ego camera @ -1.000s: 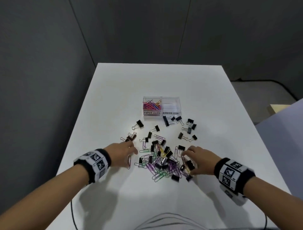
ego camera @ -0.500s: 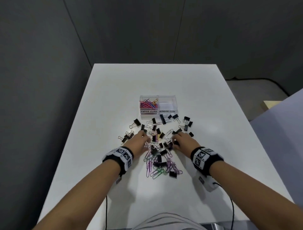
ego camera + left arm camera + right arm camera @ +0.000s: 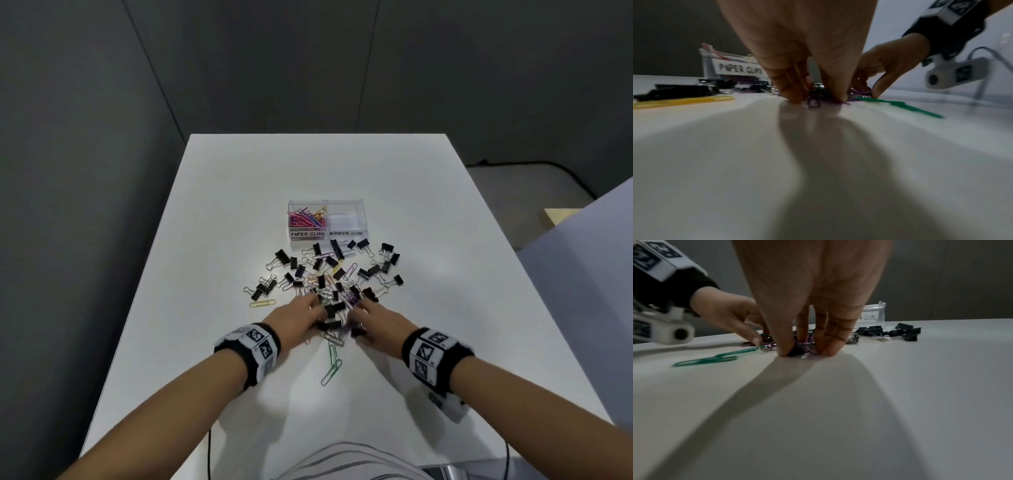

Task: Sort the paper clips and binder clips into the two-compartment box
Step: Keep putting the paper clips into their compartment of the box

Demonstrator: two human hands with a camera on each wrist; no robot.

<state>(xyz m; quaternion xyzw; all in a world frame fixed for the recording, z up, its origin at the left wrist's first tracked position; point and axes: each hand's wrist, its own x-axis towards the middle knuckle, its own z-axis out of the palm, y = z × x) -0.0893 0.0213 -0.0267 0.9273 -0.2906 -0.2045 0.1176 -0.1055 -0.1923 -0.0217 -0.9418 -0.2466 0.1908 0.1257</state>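
White table, two-compartment box beyond mixed pile. Left hand and right hand plant fingertips on clips at its near edge; whether either pinches one, I cannot tell. Best practice: isolate one clip type before lifting.

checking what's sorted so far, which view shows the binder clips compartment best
The head view: it looks down into the binder clips compartment, which appears to hold no clips. The right wrist view shows only its labelled front wall from the side, partly behind fingers. In the left wrist view it is hidden by the left hand.
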